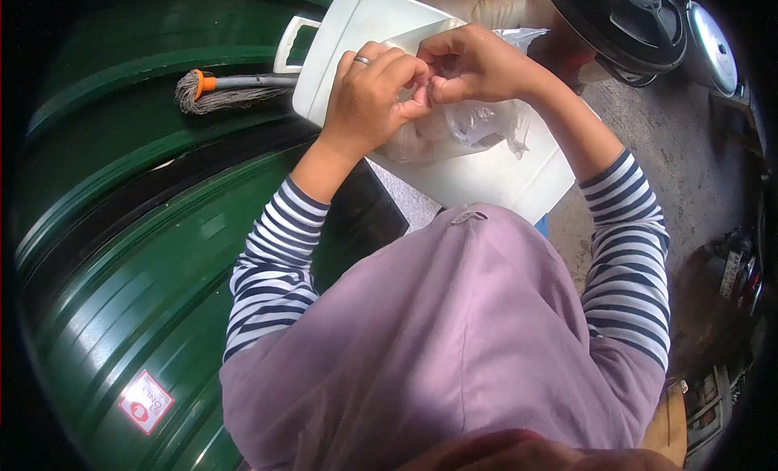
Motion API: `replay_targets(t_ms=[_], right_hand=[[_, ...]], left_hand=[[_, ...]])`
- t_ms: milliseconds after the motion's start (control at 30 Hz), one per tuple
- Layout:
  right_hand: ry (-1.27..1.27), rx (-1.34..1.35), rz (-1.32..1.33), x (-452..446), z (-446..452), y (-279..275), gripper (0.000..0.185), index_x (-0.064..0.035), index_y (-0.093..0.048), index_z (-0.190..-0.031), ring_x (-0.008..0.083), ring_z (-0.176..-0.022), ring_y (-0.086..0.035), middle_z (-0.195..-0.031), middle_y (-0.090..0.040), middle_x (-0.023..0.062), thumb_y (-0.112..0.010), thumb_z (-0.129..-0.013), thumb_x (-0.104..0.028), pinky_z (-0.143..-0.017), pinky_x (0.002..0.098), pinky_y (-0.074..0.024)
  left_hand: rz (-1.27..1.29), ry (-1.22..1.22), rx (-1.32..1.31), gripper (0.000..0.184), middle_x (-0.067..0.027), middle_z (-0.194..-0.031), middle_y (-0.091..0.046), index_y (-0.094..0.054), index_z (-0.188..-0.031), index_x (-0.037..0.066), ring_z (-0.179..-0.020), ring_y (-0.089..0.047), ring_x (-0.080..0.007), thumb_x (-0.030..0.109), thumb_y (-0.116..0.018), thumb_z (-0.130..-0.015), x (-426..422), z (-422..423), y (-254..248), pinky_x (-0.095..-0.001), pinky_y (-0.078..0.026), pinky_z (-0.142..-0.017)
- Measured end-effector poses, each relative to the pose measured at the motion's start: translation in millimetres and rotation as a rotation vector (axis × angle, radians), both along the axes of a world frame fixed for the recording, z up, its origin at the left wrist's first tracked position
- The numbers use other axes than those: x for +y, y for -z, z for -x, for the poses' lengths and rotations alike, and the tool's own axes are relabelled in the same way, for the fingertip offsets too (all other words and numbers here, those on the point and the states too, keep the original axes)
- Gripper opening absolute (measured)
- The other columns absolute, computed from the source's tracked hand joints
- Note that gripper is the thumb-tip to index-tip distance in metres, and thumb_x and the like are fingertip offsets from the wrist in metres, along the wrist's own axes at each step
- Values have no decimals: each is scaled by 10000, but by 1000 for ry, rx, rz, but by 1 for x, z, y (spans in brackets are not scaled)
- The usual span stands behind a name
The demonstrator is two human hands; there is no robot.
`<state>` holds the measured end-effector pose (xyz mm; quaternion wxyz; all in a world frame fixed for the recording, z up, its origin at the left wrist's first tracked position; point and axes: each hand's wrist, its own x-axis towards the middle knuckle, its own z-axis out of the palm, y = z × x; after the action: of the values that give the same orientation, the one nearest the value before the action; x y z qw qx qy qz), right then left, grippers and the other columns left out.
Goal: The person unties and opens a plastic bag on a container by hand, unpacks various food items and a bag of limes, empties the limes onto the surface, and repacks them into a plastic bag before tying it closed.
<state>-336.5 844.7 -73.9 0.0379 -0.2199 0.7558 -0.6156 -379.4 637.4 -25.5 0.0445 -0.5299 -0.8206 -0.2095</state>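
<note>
My left hand (369, 94), with a ring on one finger, is closed in a pinch. My right hand (478, 70) is pinched as well, its fingertips meeting those of the left. Whatever lies between the fingertips is too small and covered to make out. Directly beneath both hands is a clear plastic bag (478, 124) with pale contents that I cannot identify. The bag rests on a white cooler box (510, 175) with a side handle.
A string mop (198, 94) with an orange collar lies left of the box, against green corrugated metal (105, 252). A black lidded container (624, 21) and a silver pot lid (713, 45) stand at upper right. Concrete floor (624, 118) shows at right.
</note>
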Motion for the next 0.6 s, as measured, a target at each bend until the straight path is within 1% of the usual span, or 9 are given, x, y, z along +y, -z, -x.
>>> replay_targets(t_ms=[400,500,600], right_hand=[[13,-18,34,-1,-1,2,260,-3,-632,-803,176,-669,-561,-707,-597,91,-747,-754,-231,-650,320,-466],[22,-27,24,2,-2,4,243,-11,-633,-816,165,-693,-571,-721,-597,81,-743,-760,-220,-669,308,-472],[35,-46,87,2,-5,5,203,-21,-648,-848,154,-719,-584,-746,-612,66,-730,-773,-191,-694,295,-483]], left_hand=[[20,-4,-34,207,36,-788,-594,-594,-847,155,-837,-569,-201,240,-744,-733,-3,0,0,-359,-388,-726],[6,-2,-71,228,-30,-848,-642,-617,-872,84,-840,-583,-257,152,-747,-698,-7,-2,-1,-370,-444,-754],[-6,-35,-70,207,-32,-825,-639,-616,-862,81,-818,-589,-258,124,-739,-701,-8,-3,0,-370,-454,-752]])
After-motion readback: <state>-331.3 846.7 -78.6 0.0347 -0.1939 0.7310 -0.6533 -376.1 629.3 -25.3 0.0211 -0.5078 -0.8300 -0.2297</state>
